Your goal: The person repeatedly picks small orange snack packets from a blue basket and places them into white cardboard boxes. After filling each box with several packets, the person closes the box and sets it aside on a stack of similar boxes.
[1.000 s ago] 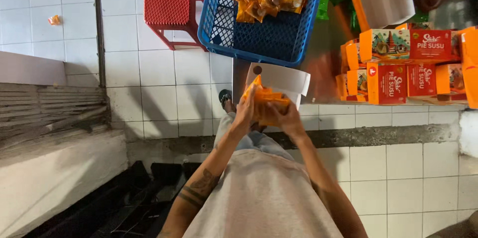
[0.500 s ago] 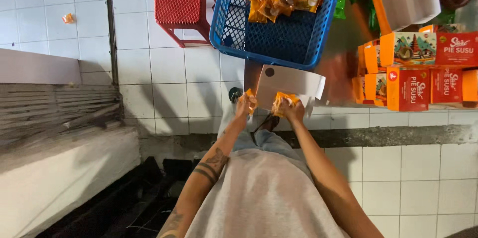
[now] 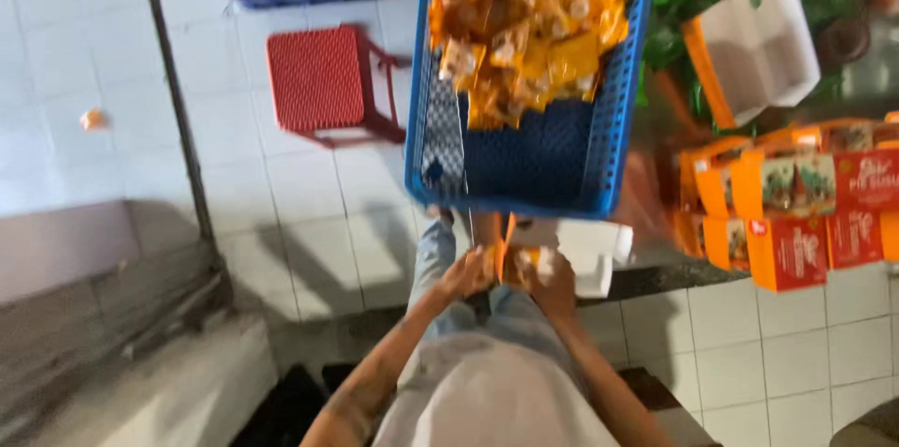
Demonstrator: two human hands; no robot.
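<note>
While both hands, left hand [image 3: 468,271] and right hand [image 3: 552,280], grip small orange snack packets [image 3: 510,262] just below the blue crate [image 3: 534,161], such packets appear light, crinkly and crushable, best pinched at the sealed edges.

One head-worn camera looks steeply down, close over the lap, onto tiled floor [image 3: 309,213]; the picture is somewhat blurred.
</note>
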